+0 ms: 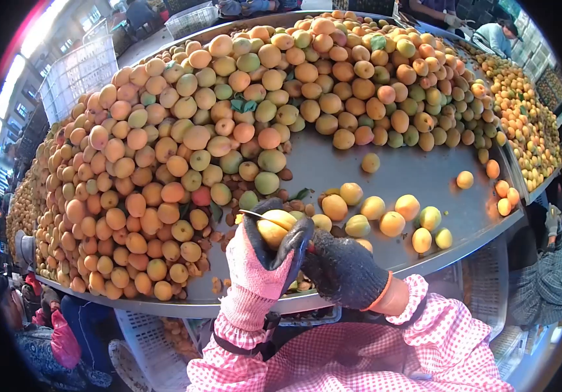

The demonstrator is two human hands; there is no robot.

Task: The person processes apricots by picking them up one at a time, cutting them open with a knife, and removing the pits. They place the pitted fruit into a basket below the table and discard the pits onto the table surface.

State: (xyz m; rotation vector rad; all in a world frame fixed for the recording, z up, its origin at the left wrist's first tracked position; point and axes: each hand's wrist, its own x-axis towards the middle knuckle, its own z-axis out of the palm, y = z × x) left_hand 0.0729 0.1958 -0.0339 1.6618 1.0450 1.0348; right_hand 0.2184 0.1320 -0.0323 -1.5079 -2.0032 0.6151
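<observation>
The left hand (pixel 258 258), in a pink glove with a dark coated palm, holds a yellow-orange apricot (pixel 273 231) above the near edge of a metal bench (pixel 353 163). Its fingers are clamped on the fruit: the apricot sits in the hollow between the thumb and the other fingers, pressed from both sides, with its upper face showing between them. Part of the fruit is hidden by the glove, so how far the fingers wrap beneath it cannot be told.

The right hand (pixel 349 271), in a dark glove with an orange band (pixel 380 292) at the wrist, is just beside the left. Its fingers are closed around the reddish handle of a knife (pixel 251 213). The thin blade shows at the far upper side of the apricot, beyond the pink glove; the stretch nearer the handle is largely covered by fruit and glove.

Beyond both hands, a large heap of apricots (pixel 183 157) covers the left and far parts of the bench, with a few green leaves (pixel 244 105) among them. Loose apricots (pixel 392 224) lie to the right of the held one, well short of the heap at the far side. Brown pieces (pixel 217 284) lie left of the pink glove. Below the bench edge stands a white crate (pixel 153 356).
</observation>
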